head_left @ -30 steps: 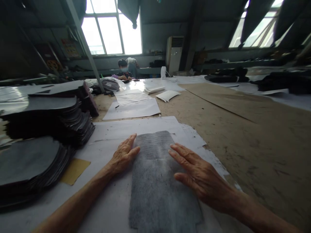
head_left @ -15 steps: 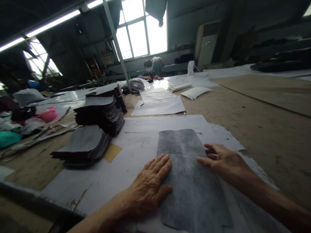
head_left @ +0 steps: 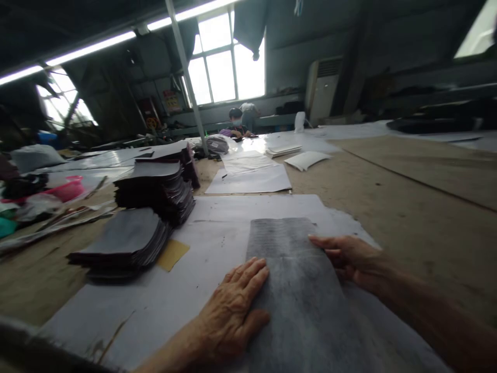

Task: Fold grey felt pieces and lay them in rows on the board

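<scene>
A long grey sheet [head_left: 298,300] with faint ribbed lines across its far end lies on white paper in front of me. My left hand [head_left: 233,305] rests flat on its left edge, fingers together and stretched out, thumb apart. At the upper right edge of the sheet is my right hand [head_left: 349,256]. One digit lies over the sheet's surface and the other fingers curl at its edge, partly hidden.
Two stacks of dark-edged grey pieces, a near stack [head_left: 124,233] and a taller one [head_left: 159,178], stand to the left. A yellow piece [head_left: 173,255] lies beside them. Farther off are white sheets [head_left: 248,178], a pole [head_left: 186,72] and a person [head_left: 236,124] at the table.
My right hand has turned and closed in on the sheet's right edge, its fingers now bent there. My left hand stays flat on the sheet. The view has tilted slightly.
</scene>
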Tool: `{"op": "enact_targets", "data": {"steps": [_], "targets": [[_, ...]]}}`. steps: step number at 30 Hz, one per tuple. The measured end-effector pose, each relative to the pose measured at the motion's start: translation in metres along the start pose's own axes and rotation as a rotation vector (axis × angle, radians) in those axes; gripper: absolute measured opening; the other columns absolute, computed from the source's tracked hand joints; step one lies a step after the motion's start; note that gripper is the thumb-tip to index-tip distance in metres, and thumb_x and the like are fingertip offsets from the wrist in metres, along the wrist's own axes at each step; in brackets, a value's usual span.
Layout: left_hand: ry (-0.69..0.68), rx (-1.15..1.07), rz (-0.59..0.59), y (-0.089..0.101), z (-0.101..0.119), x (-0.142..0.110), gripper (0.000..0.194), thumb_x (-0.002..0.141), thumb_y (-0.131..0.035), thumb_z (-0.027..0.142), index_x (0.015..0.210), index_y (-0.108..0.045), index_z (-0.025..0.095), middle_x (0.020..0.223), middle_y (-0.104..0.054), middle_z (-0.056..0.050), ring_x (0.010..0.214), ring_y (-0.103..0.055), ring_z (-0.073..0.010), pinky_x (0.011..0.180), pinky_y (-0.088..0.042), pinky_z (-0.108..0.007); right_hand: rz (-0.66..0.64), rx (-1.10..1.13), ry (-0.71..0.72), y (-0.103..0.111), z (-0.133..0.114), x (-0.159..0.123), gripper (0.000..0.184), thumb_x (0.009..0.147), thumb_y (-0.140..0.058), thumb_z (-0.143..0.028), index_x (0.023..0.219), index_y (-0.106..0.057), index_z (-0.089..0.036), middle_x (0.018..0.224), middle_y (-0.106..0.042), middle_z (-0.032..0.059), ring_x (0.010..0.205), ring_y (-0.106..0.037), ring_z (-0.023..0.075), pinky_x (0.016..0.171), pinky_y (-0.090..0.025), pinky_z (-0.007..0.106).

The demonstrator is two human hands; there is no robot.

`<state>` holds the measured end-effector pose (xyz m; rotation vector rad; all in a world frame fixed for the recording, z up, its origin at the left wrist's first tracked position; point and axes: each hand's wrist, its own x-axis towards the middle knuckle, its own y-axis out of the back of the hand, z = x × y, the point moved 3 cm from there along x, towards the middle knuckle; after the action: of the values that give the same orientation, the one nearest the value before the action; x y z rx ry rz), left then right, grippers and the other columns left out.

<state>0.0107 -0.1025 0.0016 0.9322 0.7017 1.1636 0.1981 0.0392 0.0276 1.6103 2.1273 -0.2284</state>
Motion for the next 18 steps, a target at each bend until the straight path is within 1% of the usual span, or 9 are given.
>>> {"op": "enact_targets", "data": {"steps": [2,5,8,10,11,13,14,16,18], "targets": [[-0.001,0.031,-0.008,-0.003,-0.003,0.001,0.058,0.088,-0.036,0.044,0.140,-0.019,0.025,0.149,-0.014,-0.001,0.136,-0.011,-0.0209,0.111,-0.015,-0.044,-0.021,0.057,-0.008,-0.002,0.005,0.000,0.022,0.068,-0.065,-0.034,0.066,-0.059,-0.012,0.060,-0.063,0.0065,0.047,-0.055,0.0128,0.042,-0.046,0.024],[-0.030,0.071,0.001,-0.006,-0.008,0.003,0.057,0.088,-0.034,0.044,0.140,-0.020,0.023,0.149,-0.015,-0.003,0.136,-0.012,-0.0227,0.110,-0.018,-0.045,-0.041,0.108,0.076,-0.008,0.010,-0.002,0.025,0.061,-0.071,-0.032,0.074,-0.063,-0.012,0.069,-0.067,0.0060,0.055,-0.060,0.0152,0.047,-0.047,0.023],[-0.109,0.064,0.071,-0.010,-0.012,0.003,0.057,0.088,-0.036,0.041,0.140,-0.019,0.026,0.148,-0.019,-0.002,0.135,-0.015,-0.0240,0.109,-0.021,-0.046,-0.078,0.163,0.179,-0.017,0.011,-0.005,0.037,0.056,-0.074,-0.022,0.092,-0.063,-0.017,0.076,-0.069,0.0017,0.063,-0.062,0.0156,0.055,-0.049,0.022],[-0.171,0.017,0.130,-0.012,-0.015,0.001,0.059,0.086,-0.041,0.040,0.140,-0.018,0.030,0.147,-0.022,-0.001,0.135,-0.018,-0.0244,0.109,-0.023,-0.045,-0.129,0.208,0.205,-0.022,0.013,-0.006,0.045,0.056,-0.071,-0.018,0.100,-0.060,-0.018,0.075,-0.068,0.0002,0.062,-0.063,0.0162,0.055,-0.050,0.024],[-0.173,-0.027,0.162,-0.013,-0.017,0.000,0.060,0.085,-0.045,0.040,0.139,-0.021,0.032,0.147,-0.023,0.000,0.134,-0.020,-0.0246,0.109,-0.024,-0.044,-0.153,0.229,0.205,-0.024,0.014,-0.006,0.047,0.056,-0.069,-0.017,0.102,-0.058,-0.018,0.074,-0.068,0.0003,0.060,-0.062,0.0167,0.054,-0.050,0.025],[-0.093,-0.159,0.216,-0.010,-0.022,0.004,0.059,0.081,-0.052,0.041,0.135,-0.030,0.033,0.147,-0.024,0.000,0.133,-0.022,-0.0252,0.109,-0.023,-0.042,-0.176,0.266,0.200,-0.026,0.016,-0.005,0.050,0.056,-0.066,-0.014,0.105,-0.056,-0.017,0.072,-0.068,0.0007,0.056,-0.062,0.0172,0.052,-0.050,0.027],[-0.013,-0.253,0.254,-0.006,-0.026,0.008,0.058,0.079,-0.054,0.041,0.133,-0.035,0.031,0.146,-0.025,-0.001,0.133,-0.024,-0.0255,0.109,-0.024,-0.042,-0.177,0.279,0.198,-0.026,0.018,-0.005,0.052,0.055,-0.065,-0.013,0.106,-0.055,-0.017,0.071,-0.068,0.0008,0.055,-0.062,0.0175,0.052,-0.050,0.028],[0.206,-0.482,0.347,0.004,-0.037,0.023,0.059,0.077,-0.057,0.040,0.130,-0.039,0.025,0.143,-0.032,-0.007,0.128,-0.034,-0.0266,0.104,-0.032,-0.041,-0.175,0.297,0.199,-0.027,0.019,-0.005,0.057,0.055,-0.063,-0.014,0.111,-0.052,-0.018,0.070,-0.067,0.0005,0.055,-0.062,0.0182,0.051,-0.049,0.029],[0.405,-0.672,0.437,0.013,-0.047,0.044,0.063,0.075,-0.058,0.038,0.129,-0.038,0.016,0.134,-0.043,-0.015,0.118,-0.046,-0.0267,0.095,-0.043,-0.037,-0.167,0.298,0.208,-0.027,0.019,-0.007,0.061,0.056,-0.063,-0.015,0.115,-0.048,-0.020,0.072,-0.067,-0.0003,0.055,-0.062,0.0180,0.051,-0.049,0.029]]}}
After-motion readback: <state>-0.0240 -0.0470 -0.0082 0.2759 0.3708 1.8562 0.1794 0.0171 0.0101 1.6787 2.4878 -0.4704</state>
